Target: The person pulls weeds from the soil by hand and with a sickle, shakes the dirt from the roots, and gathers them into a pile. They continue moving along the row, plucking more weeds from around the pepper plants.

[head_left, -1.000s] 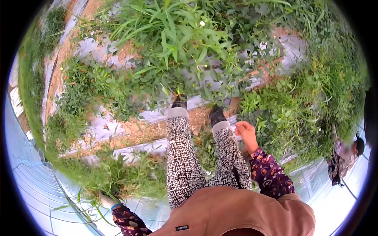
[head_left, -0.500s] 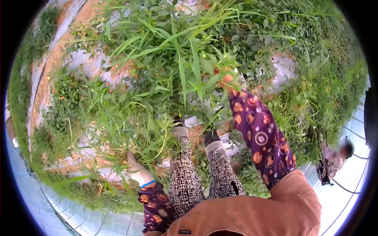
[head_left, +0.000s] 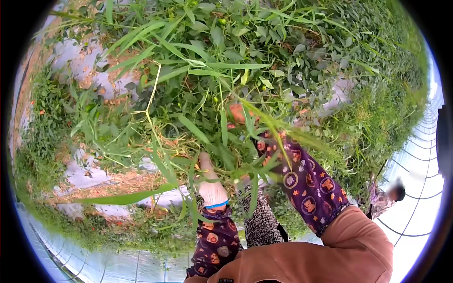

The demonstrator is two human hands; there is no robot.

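Note:
My left hand (head_left: 211, 186), in a pale glove with a blue cuff, is closed low among long grass (head_left: 163, 172), whose blades and pale stalks spread to its left and above. My right hand (head_left: 239, 113), in a glove with an orange-brown surface, reaches in among leafy pepper plants (head_left: 288, 52) just above and right of the left one. Leaves and grass blades cover most of its fingers, so its grip is hidden. A pale green pepper (head_left: 244, 77) hangs above the right hand. A feathery grass head (head_left: 306, 139) crosses in front of my right sleeve.
Pale ground sheeting (head_left: 85, 172) with dry soil and litter shows between plants on the left. Dense greenery (head_left: 377, 99) borders the right side. Another person (head_left: 384, 198) is at the far right, by the clear plastic wall (head_left: 410, 207) with dark ribs.
My left hand has moved right and up, with grass shifting along with it, and now covers part of my legs. My right hand has moved left and slightly down among the plants.

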